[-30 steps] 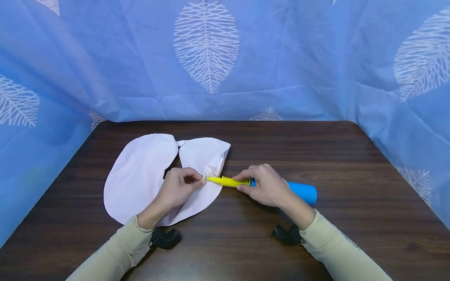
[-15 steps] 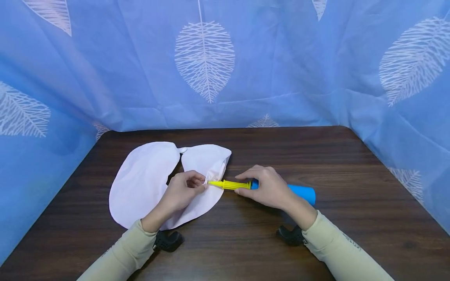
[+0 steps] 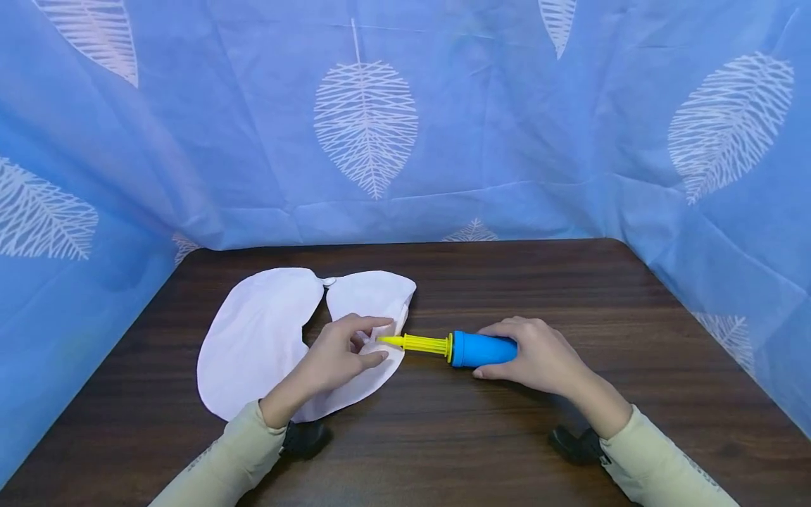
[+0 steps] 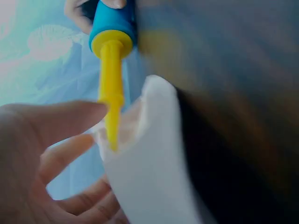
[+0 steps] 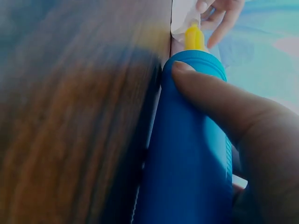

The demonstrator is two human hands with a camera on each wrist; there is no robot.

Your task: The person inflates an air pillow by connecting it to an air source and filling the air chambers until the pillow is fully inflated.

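My right hand grips the blue barrel of a hand air pump, thumb along its side in the right wrist view. The pump lies level, its yellow ribbed nozzle pointing left. A flat white U-shaped inflatable neck pillow lies on the left, creased around the nozzle tip. My left hand is over the pillow's right lobe, thumb and forefinger spread on either side of the tip. In the left wrist view, the nozzle tip overlaps the pillow's edge, and its valve is hidden.
The dark wooden table carries the pillow and pump. Blue curtains with white leaf prints enclose its back and sides. Black wrist mounts hang beneath both cuffs.
My right hand has slid right, from the pump's nozzle end onto its blue barrel. The left thumb and forefinger have parted from their pinch at the nozzle tip. The head view has tilted up.
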